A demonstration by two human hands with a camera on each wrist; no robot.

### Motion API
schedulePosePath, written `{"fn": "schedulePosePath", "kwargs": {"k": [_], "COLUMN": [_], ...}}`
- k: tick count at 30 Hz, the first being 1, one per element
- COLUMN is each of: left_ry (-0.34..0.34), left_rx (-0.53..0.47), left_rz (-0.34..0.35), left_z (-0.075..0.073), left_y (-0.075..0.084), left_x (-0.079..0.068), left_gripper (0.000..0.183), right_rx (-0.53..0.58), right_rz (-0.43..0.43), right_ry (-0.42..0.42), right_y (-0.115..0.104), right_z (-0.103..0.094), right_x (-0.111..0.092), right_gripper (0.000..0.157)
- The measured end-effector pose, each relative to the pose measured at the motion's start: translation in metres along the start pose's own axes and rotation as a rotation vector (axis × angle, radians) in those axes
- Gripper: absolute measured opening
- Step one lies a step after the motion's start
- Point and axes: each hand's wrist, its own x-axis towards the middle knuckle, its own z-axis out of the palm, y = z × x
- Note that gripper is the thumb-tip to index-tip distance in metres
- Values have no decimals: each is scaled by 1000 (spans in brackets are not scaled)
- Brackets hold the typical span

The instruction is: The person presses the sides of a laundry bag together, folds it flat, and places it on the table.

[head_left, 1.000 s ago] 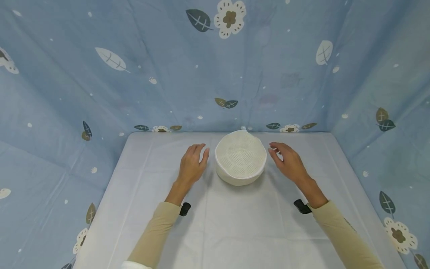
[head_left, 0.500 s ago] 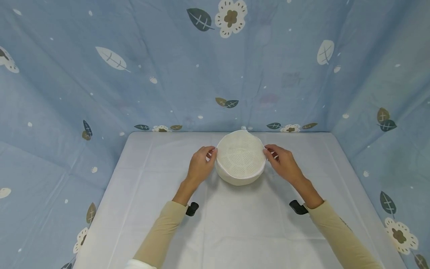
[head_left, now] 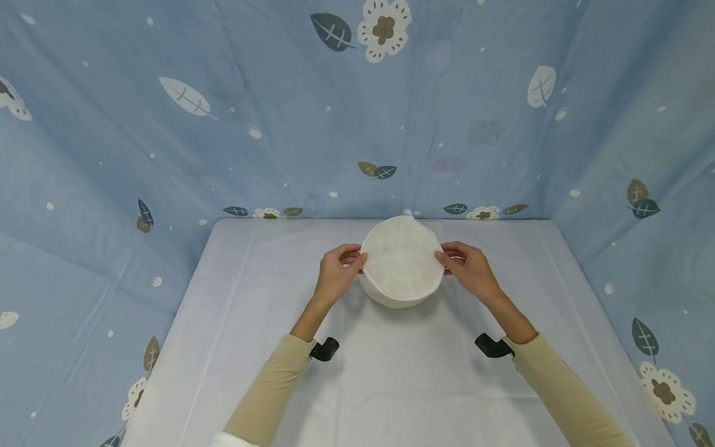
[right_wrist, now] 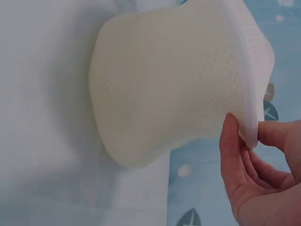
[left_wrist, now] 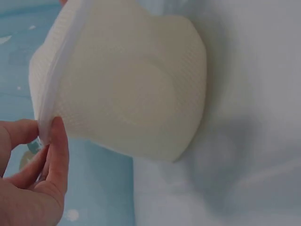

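A round, cream mesh laundry bag (head_left: 402,257) with white piping round its top edge sits near the back of the white-covered table. In the head view a small white tab pokes out at its far edge. My left hand (head_left: 339,267) pinches the piped edge on the left side, thumb on top and fingers underneath. On the opposite side my right hand (head_left: 468,266) pinches the same edge in a like way. Both wrist views show the edge between thumb and fingers, with the bag's soft side wall (left_wrist: 131,89) sagging slightly inward. Its underside is hidden.
A white cloth (head_left: 402,385) covers the table. Blue curtains (head_left: 268,112) with leaf and flower prints stand close behind the table and along both sides. A black wrist camera mount (head_left: 325,349) sticks inward from the left wrist, another mount (head_left: 494,346) from the right.
Both hands have moved inward from beside the laundry bag, first reaching its edge and now pinching it from both sides. The bag has shifted very slightly to the right.
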Motion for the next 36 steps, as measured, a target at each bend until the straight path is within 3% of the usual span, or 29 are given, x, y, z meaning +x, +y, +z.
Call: {"fn": "schedulePosePath", "kwargs": {"k": [5, 18, 36], "left_ry": [5, 9, 8], "left_rx": [-41, -190, -228], "left_rz": [-53, -170, -203], "left_z": [0, -1, -2], "left_y": [3, 11, 14], "left_x": [-2, -16, -44], "left_gripper": [28, 28, 31], "right_rx": [70, 155, 186], "right_rz": [89, 213, 242], "right_ry": [-25, -59, -74], "right_y": [-1, -1, 3], "right_z": [-1, -3, -3], "right_x": [-1, -11, -39], "right_gripper": [49, 58, 61]}}
